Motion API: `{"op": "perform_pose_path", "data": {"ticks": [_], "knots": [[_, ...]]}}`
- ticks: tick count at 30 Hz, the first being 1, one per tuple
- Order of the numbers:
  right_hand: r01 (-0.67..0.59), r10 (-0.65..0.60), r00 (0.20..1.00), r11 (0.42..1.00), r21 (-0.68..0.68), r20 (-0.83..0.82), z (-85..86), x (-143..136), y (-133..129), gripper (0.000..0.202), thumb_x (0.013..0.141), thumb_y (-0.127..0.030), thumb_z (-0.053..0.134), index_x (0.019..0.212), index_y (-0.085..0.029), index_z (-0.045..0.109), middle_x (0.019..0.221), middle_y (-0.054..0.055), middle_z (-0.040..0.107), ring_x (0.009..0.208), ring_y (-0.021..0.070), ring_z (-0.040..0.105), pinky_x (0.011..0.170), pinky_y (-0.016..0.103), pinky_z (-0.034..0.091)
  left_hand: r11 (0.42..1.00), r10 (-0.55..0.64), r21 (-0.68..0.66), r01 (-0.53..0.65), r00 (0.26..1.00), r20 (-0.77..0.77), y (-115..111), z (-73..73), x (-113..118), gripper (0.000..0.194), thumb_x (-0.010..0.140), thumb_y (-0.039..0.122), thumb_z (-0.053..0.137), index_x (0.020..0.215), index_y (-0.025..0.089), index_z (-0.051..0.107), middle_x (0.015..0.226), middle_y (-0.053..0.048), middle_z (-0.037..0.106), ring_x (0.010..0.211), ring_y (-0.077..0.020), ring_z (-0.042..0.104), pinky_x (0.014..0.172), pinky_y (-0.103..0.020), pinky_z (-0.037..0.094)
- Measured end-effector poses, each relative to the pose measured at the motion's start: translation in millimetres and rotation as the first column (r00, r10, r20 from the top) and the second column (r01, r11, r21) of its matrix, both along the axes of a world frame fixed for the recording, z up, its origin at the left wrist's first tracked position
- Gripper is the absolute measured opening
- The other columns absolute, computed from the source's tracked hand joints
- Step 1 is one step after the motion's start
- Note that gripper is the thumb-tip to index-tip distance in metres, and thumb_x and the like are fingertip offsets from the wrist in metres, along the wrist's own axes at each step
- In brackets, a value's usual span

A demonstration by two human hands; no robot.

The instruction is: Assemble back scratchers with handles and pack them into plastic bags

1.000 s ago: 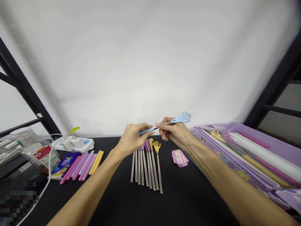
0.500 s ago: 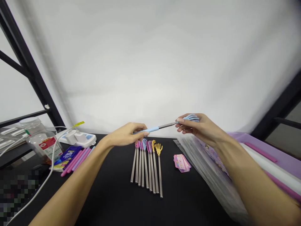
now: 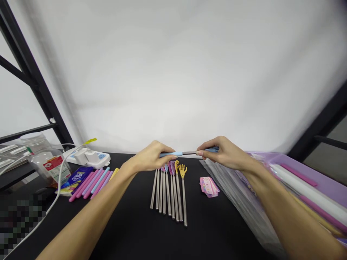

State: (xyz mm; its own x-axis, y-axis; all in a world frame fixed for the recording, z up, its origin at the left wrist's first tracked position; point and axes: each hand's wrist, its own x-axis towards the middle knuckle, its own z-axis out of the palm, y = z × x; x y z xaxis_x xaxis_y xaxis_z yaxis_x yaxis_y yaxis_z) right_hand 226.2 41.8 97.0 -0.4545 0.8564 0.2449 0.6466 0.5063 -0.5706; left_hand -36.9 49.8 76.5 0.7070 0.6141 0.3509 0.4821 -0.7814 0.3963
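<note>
My left hand (image 3: 154,156) pinches the light blue handle of a back scratcher (image 3: 189,153), held level above the table's far edge. At its other end my right hand (image 3: 219,152) grips the metal rod near the blue claw head, which the fingers partly cover. A short stretch of metal shows between the hands. Below them, several metal rods (image 3: 173,198) with pink, purple, blue and yellow claw heads lie side by side on the black table (image 3: 130,231). Some heads are hidden behind my left hand.
Colored handles (image 3: 92,184) lie at the left beside a blue packet (image 3: 78,177), a power strip (image 3: 104,159) and a plastic jar (image 3: 48,164). Pink cards (image 3: 209,186), clear plastic sleeves (image 3: 233,195) and a purple bin (image 3: 295,162) are at the right.
My right hand has moved left, closer to my left hand. The exposed metal between them is shorter, and the scratcher is more level. More of the colored handles at the left now show.
</note>
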Motion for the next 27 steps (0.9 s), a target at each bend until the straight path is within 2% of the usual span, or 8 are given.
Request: {"op": "perform_pose_path", "data": {"ticks": [3, 7, 10, 13, 17, 21, 24, 27], "knots": [[0.006, -0.011, 0.999, 0.997, -0.083, -0.050, -3.6, -2, 3, 0.035, 0.078, -0.047, 0.063, 0.076, -0.014, 0.074, 0.064, 0.005, 0.065, 0.059, 0.0154, 0.053, 0.053, 0.028, 0.035, 0.981, 0.018, 0.192, -0.014, 1.000, -0.016, 3, -3.9, 1, 0.031, 0.097, 0.030, 0.045, 0.077, 0.015, 0.064, 0.061, 0.002, 0.054, 0.054, -0.0093, 0.044, 0.056, -0.024, 0.032], [-0.049, -0.007, 0.982, 0.955, -0.292, -0.190, -10.8, -6, 7, 0.035, 0.072, -0.047, 0.069, 0.069, -0.013, 0.070, 0.052, -0.001, 0.051, 0.048, 0.0095, 0.038, 0.047, 0.027, 0.027, 0.913, 0.071, 0.408, -0.031, 0.994, -0.083, 7, -12.4, 7, 0.028, 0.098, 0.027, 0.044, 0.080, 0.016, 0.062, 0.062, 0.001, 0.052, 0.055, -0.0108, 0.045, 0.055, -0.026, 0.031], [-0.095, -0.017, 0.963, 0.912, -0.398, -0.270, -17.9, -6, 10, 0.034, 0.070, -0.046, 0.072, 0.066, -0.012, 0.068, 0.048, -0.003, 0.046, 0.044, 0.0069, 0.031, 0.045, 0.027, 0.020, 0.853, 0.146, 0.520, -0.047, 0.978, -0.150, 8, -19.2, 11, 0.030, 0.100, 0.027, 0.039, 0.083, 0.016, 0.061, 0.063, 0.000, 0.053, 0.053, -0.0116, 0.047, 0.054, -0.027, 0.031], [-0.100, -0.039, 0.955, 0.889, -0.446, -0.293, -23.0, -4, 13, 0.037, 0.071, -0.047, 0.073, 0.068, -0.010, 0.069, 0.047, -0.004, 0.044, 0.042, 0.0053, 0.028, 0.045, 0.027, 0.017, 0.809, 0.215, 0.586, -0.052, 0.953, -0.212, 8, -24.2, 14, 0.029, 0.100, 0.029, 0.039, 0.088, 0.016, 0.061, 0.066, -0.001, 0.057, 0.055, -0.0128, 0.052, 0.053, -0.027, 0.030], [-0.064, -0.034, 0.975, 0.904, -0.422, -0.221, -25.7, -9, 13, 0.038, 0.070, -0.048, 0.073, 0.067, -0.011, 0.070, 0.050, -0.002, 0.048, 0.045, 0.0066, 0.032, 0.046, 0.026, 0.022, 0.839, 0.251, 0.540, -0.067, 0.928, -0.275, 3, -28.6, 19, 0.026, 0.099, 0.036, 0.044, 0.102, 0.019, 0.064, 0.073, -0.001, 0.065, 0.060, -0.0150, 0.060, 0.052, -0.026, 0.032], [-0.032, -0.001, 0.994, 0.952, -0.305, -0.108, -25.5, -19, 9, 0.038, 0.074, -0.051, 0.069, 0.068, -0.013, 0.072, 0.060, 0.002, 0.059, 0.051, 0.0099, 0.040, 0.049, 0.026, 0.030, 0.904, 0.184, 0.423, -0.061, 0.949, -0.256, 0, -27.6, 22, 0.027, 0.099, 0.036, 0.045, 0.114, 0.023, 0.062, 0.083, -0.002, 0.071, 0.070, -0.0175, 0.066, 0.058, -0.025, 0.038], [0.003, -0.012, 0.999, 0.975, -0.220, -0.039, -21.1, -14, 7, 0.039, 0.077, -0.053, 0.066, 0.074, -0.015, 0.074, 0.061, 0.002, 0.061, 0.052, 0.0117, 0.043, 0.051, 0.027, 0.033, 0.947, 0.152, 0.314, -0.066, 0.954, -0.258, 7, -19.3, 4, 0.026, 0.098, 0.034, 0.045, 0.101, 0.021, 0.067, 0.082, -0.003, 0.072, 0.073, -0.0169, 0.066, 0.062, -0.025, 0.041], [0.113, -0.115, 0.993, 0.987, -0.112, -0.006, -15.0, -1, 7, 0.041, 0.075, -0.056, 0.067, 0.081, -0.017, 0.076, 0.064, 0.003, 0.065, 0.057, 0.0155, 0.050, 0.055, 0.028, 0.037, 0.955, 0.238, 0.244, -0.170, 0.929, -0.284, 18, -9.8, -23, 0.025, 0.095, 0.034, 0.049, 0.093, 0.021, 0.070, 0.082, -0.004, 0.072, 0.076, -0.0179, 0.067, 0.065, -0.025, 0.042]]}}
